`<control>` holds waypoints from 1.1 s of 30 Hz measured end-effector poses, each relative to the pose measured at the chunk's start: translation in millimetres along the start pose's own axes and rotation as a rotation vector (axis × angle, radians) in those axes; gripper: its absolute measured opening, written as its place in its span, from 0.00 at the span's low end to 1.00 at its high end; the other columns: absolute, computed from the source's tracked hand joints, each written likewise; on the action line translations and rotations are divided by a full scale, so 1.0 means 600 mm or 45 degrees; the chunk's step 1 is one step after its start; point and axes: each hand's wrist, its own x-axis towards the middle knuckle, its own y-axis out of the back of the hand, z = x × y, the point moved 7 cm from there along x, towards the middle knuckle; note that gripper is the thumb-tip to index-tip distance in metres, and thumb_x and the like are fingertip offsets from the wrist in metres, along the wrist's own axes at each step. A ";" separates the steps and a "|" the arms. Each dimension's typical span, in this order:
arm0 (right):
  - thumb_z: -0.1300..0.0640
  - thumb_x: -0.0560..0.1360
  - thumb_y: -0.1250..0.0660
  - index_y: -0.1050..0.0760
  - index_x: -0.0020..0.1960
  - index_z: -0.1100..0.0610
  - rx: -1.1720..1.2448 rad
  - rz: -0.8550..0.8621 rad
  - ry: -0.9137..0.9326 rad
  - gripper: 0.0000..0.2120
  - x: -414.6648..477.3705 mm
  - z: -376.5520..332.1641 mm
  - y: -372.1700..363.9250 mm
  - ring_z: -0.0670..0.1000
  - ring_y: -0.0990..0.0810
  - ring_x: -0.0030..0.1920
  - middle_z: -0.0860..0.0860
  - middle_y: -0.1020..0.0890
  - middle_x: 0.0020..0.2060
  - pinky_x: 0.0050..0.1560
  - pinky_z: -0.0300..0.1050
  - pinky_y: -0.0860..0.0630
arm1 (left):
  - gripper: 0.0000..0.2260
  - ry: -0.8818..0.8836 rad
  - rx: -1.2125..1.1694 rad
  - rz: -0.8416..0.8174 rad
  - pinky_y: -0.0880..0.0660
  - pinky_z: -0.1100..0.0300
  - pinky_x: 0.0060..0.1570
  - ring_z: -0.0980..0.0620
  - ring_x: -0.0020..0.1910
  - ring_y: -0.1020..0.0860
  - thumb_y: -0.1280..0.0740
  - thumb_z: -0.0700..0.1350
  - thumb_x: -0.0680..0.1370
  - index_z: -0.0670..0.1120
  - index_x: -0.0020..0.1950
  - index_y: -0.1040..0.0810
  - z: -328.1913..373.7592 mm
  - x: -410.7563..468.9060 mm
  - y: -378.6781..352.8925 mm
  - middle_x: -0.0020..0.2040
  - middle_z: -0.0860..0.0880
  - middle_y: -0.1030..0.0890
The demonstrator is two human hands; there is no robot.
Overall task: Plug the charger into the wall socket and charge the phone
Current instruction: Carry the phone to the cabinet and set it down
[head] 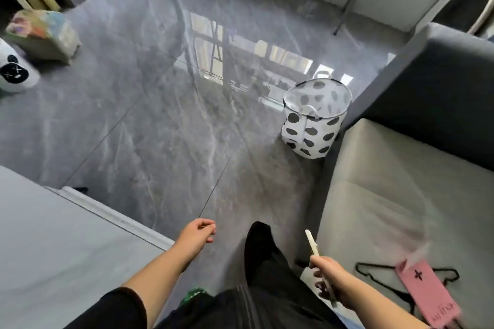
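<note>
A glossy grey marble-patterned tile floor (pixel 149 125) fills most of the view and mirrors a window and furniture legs. A grey desk (pixel 53 248) occupies the lower left; a sofa with a light grey seat cushion (pixel 401 181) and a dark grey armrest (pixel 441 83) occupies the right. Just beside the armrest, on the floor, stands a white fabric basket with black spots (pixel 312 120). At far left lie a blurred multicoloured box (pixel 45 32) and a white panda-faced object (pixel 13 72). On the seat cushion, near the lower right edge, rest a black wire hanger (pixel 374 275) and a pink tag-like card (pixel 427 294), the card lying over the hanger. The left hand (pixel 197 235) hangs over the floor, fingers loosely curled, holding nothing visible. The right hand (pixel 328 278) is closed around a thin, pale, flat object (pixel 312 244), probably the phone seen edge-on, which projects upward beside the cushion's edge. A black-clad leg (pixel 262 254) extends between the two hands.
</note>
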 end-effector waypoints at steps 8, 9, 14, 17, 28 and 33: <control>0.55 0.69 0.36 0.31 0.44 0.57 -0.547 -0.230 0.144 0.07 0.084 -0.342 -0.079 0.50 0.35 0.22 0.53 0.34 0.32 0.25 0.38 0.38 | 0.06 0.247 -0.293 0.297 0.28 0.61 0.38 0.53 0.44 0.19 0.35 0.47 0.77 0.51 0.52 0.22 0.028 0.023 0.069 0.48 0.51 0.17; 0.55 0.68 0.36 0.31 0.44 0.57 -0.602 -0.277 0.154 0.08 0.090 -0.383 -0.112 0.51 0.36 0.24 0.54 0.34 0.34 0.26 0.39 0.38 | 0.06 0.269 -0.341 0.347 0.28 0.62 0.37 0.53 0.43 0.19 0.35 0.46 0.77 0.51 0.52 0.22 0.024 0.026 0.088 0.47 0.51 0.18; 0.55 0.71 0.38 0.29 0.48 0.60 -0.855 -0.441 0.269 0.10 0.097 -0.578 -0.294 0.51 0.33 0.26 0.56 0.32 0.37 0.27 0.42 0.34 | 0.07 0.387 -0.632 0.563 0.29 0.63 0.32 0.53 0.40 0.20 0.35 0.45 0.78 0.48 0.53 0.21 0.000 0.048 0.194 0.47 0.49 0.18; 0.55 0.70 0.37 0.30 0.47 0.58 -0.954 -0.460 0.274 0.09 0.098 -0.675 -0.390 0.51 0.32 0.26 0.55 0.32 0.37 0.26 0.41 0.33 | 0.08 0.425 -0.773 0.633 0.30 0.63 0.32 0.51 0.40 0.20 0.36 0.44 0.78 0.44 0.55 0.21 -0.007 0.075 0.253 0.47 0.46 0.18; 0.57 0.71 0.34 0.30 0.47 0.59 -1.245 -0.458 0.240 0.08 0.098 -0.952 -0.604 0.53 0.34 0.27 0.56 0.32 0.39 0.28 0.41 0.35 | 0.10 0.404 -1.096 0.716 0.33 0.62 0.33 0.49 0.41 0.23 0.37 0.42 0.79 0.40 0.58 0.23 0.103 0.164 0.490 0.52 0.41 0.18; 0.54 0.67 0.32 0.30 0.50 0.59 -1.407 -0.420 0.201 0.14 0.123 -1.091 -0.715 0.53 0.32 0.29 0.56 0.31 0.41 0.30 0.43 0.33 | 0.09 0.330 -1.295 0.832 0.31 0.61 0.34 0.50 0.42 0.21 0.37 0.43 0.79 0.42 0.56 0.23 0.138 0.222 0.661 0.51 0.43 0.18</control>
